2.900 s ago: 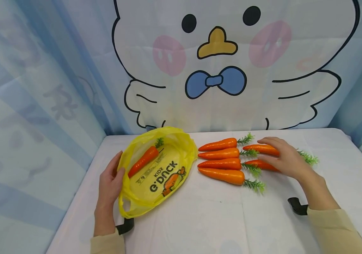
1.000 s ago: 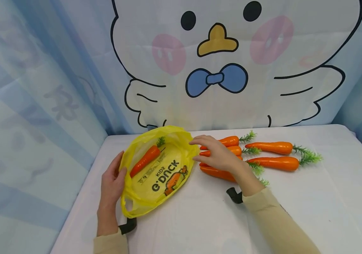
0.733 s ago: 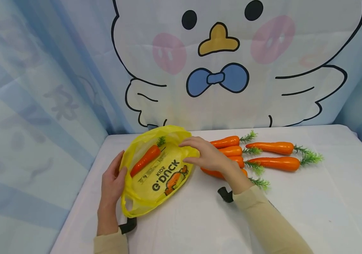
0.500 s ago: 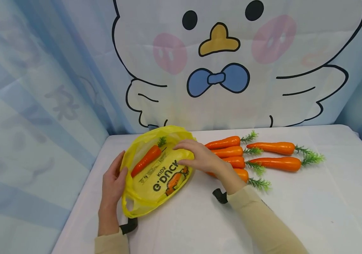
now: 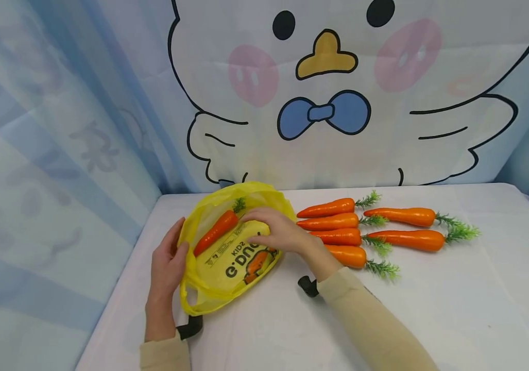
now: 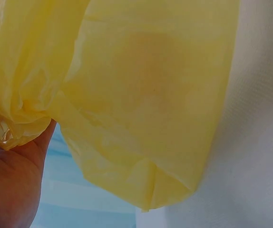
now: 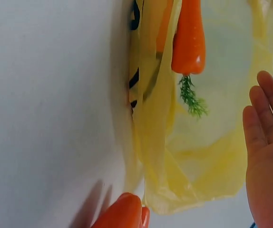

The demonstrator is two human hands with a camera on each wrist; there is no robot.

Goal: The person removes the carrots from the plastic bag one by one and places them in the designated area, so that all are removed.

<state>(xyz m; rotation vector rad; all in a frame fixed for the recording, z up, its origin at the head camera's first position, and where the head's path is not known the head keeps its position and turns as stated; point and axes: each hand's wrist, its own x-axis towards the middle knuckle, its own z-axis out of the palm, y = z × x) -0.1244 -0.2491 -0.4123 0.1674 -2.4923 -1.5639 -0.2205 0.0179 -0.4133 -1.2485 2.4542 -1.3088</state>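
Note:
A yellow plastic bag [image 5: 218, 283] with printed lettering lies with its mouth spread. One orange carrot [image 5: 216, 233] with a green top is inside it. My left hand [image 5: 167, 265] holds the bag's left rim; in the left wrist view, gathered film lies against the palm [image 6: 13, 185]. My right hand [image 5: 280, 232] reaches over the bag's right rim, near the carrot's leafy end. In the right wrist view, the fingers [image 7: 266, 97] are extended and hold nothing, apart from the carrot in the bag. Hidden behind the bag are most of the left hand's fingertips.
Right of the bag, several carrots [image 5: 334, 222] lie in a stacked column, tips toward the bag. Two more carrots [image 5: 408, 239] lie farther right. A white cloth covers the table [image 5: 477, 299], and a cartoon-printed curtain [image 5: 324, 154] hangs behind it.
My right hand has moved left, from over the two far-right carrots, across the column, to the bag's mouth. Those two carrots stay on the table. The left hand keeps its hold on the rim.

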